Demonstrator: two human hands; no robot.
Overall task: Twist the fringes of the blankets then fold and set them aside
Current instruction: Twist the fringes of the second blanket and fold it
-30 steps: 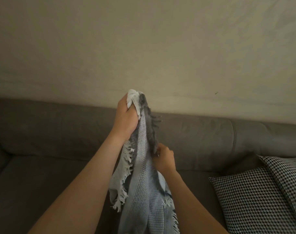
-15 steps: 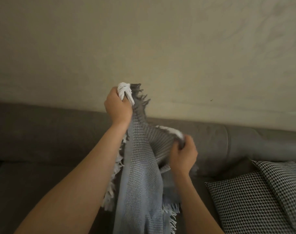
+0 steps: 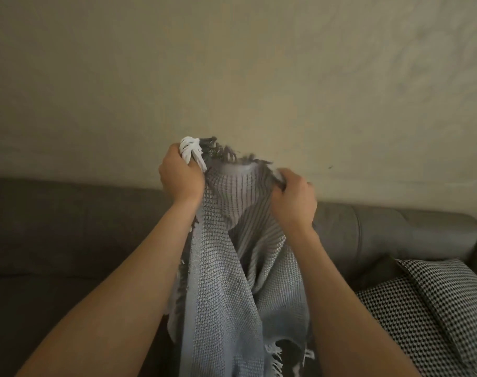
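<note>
A grey-blue waffle-weave blanket [image 3: 226,281] with white and dark fringes hangs in front of me, held up in the air above a sofa. My left hand [image 3: 181,178] grips one top corner, with a tuft of white fringe [image 3: 191,149] sticking out above the fist. My right hand [image 3: 293,200] grips the top edge a short way to the right. Dark fringe [image 3: 226,151] runs along the stretch of edge between the two hands. The blanket's lower end drops out of view at the bottom, where more white fringe [image 3: 276,360] shows.
A grey sofa [image 3: 68,227] runs across behind the blanket, under a plain beige wall [image 3: 231,63]. Two black-and-white houndstooth cushions [image 3: 433,317] lean at the sofa's right end, close to my right forearm.
My right hand has moved up and to the right along the blanket's top edge, spreading it apart from the left hand. The left hand has kept its hold on the corner.
</note>
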